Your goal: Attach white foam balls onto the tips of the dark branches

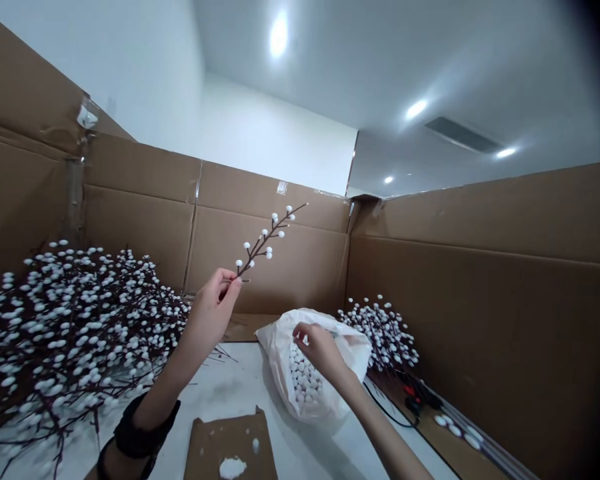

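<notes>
My left hand (pixel 220 297) is raised left of centre, its fingers closed on the lower end of a dark twig (pixel 263 243) that bears several white balls and slants up to the right. My right hand (pixel 316 343) is over the mouth of a white plastic bag (pixel 277 343), thumb and fingertips close together. Whether a ball is between those fingertips is too small to tell. Loose white balls (pixel 305 377) fill the bag below the hand. A piece of cardboard (pixel 205 443) with a white patch (pixel 233 468) lies on the white table (pixel 300 453) near the front.
A large heap of white-balled branches (pixel 95 313) covers the left side. A smaller bunch (pixel 380 333) lies behind the bag at right. Cardboard walls (pixel 270 267) surround the table. A black cable (pixel 390 417) and several white ovals (pixel 455 430) are at the right edge.
</notes>
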Demonstrator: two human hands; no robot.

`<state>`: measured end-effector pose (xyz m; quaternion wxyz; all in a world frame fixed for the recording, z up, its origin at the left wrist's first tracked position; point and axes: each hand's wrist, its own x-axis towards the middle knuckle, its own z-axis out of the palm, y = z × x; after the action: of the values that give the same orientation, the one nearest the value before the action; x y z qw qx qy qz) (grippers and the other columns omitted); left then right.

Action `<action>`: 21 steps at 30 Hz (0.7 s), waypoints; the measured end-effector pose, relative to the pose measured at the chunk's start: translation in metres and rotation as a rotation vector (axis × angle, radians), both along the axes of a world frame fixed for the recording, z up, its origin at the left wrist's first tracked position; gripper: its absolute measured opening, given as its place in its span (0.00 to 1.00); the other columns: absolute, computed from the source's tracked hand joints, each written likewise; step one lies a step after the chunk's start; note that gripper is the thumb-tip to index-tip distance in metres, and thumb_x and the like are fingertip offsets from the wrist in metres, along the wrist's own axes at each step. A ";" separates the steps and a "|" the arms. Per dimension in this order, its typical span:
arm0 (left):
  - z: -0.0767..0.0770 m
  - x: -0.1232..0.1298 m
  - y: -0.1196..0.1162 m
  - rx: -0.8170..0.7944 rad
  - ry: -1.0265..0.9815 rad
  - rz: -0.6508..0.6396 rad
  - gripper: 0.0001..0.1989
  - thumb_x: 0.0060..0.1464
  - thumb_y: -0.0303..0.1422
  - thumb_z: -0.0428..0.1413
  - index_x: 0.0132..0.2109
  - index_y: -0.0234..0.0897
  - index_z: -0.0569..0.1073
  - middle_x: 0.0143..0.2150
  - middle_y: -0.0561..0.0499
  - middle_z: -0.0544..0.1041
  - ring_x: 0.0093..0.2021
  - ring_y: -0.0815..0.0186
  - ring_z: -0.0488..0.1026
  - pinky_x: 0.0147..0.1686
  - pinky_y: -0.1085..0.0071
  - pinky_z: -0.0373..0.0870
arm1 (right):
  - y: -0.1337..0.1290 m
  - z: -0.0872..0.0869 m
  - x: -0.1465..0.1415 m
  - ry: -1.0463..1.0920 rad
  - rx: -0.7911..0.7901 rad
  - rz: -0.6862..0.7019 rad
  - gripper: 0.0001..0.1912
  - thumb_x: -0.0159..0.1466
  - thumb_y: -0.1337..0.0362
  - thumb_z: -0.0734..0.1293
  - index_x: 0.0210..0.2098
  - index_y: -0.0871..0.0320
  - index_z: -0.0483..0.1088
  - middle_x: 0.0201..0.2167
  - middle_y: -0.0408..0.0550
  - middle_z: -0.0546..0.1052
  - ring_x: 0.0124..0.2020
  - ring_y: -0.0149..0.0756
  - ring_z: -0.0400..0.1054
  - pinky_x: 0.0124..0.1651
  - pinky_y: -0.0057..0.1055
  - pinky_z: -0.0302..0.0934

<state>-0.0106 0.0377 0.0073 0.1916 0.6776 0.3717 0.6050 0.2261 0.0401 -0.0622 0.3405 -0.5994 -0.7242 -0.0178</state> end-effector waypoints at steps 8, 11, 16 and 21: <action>0.005 -0.003 -0.018 -0.052 -0.223 -0.215 0.10 0.58 0.41 0.50 0.36 0.39 0.65 0.22 0.60 0.57 0.21 0.74 0.50 0.19 0.79 0.49 | -0.018 0.078 -0.048 0.536 0.251 0.374 0.13 0.62 0.57 0.63 0.38 0.58 0.73 0.31 0.46 0.74 0.29 0.31 0.65 0.31 0.26 0.59; 0.007 -0.002 -0.026 -0.047 -0.321 -0.290 0.11 0.58 0.42 0.52 0.36 0.39 0.64 0.22 0.61 0.56 0.20 0.76 0.49 0.17 0.81 0.48 | -0.028 0.083 -0.065 0.911 0.280 0.551 0.10 0.57 0.59 0.69 0.38 0.56 0.73 0.29 0.42 0.71 0.27 0.27 0.62 0.30 0.23 0.57; 0.008 0.001 -0.040 -0.047 -0.419 -0.359 0.13 0.57 0.43 0.53 0.36 0.38 0.65 0.21 0.61 0.54 0.19 0.77 0.48 0.15 0.82 0.47 | -0.039 0.080 -0.092 1.234 0.314 0.683 0.09 0.56 0.61 0.73 0.35 0.56 0.72 0.24 0.39 0.73 0.24 0.24 0.64 0.29 0.21 0.59; 0.008 0.006 -0.050 -0.030 -0.415 -0.379 0.12 0.57 0.42 0.54 0.35 0.37 0.66 0.20 0.61 0.56 0.18 0.78 0.49 0.15 0.83 0.49 | -0.055 0.080 -0.116 1.395 0.259 0.794 0.10 0.58 0.59 0.71 0.36 0.56 0.71 0.31 0.44 0.80 0.35 0.31 0.74 0.44 0.30 0.68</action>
<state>-0.0046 -0.0126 0.0157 0.3833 0.5938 0.1998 0.6787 0.1096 -0.0148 0.0178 0.7611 -0.1266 -0.4960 0.3984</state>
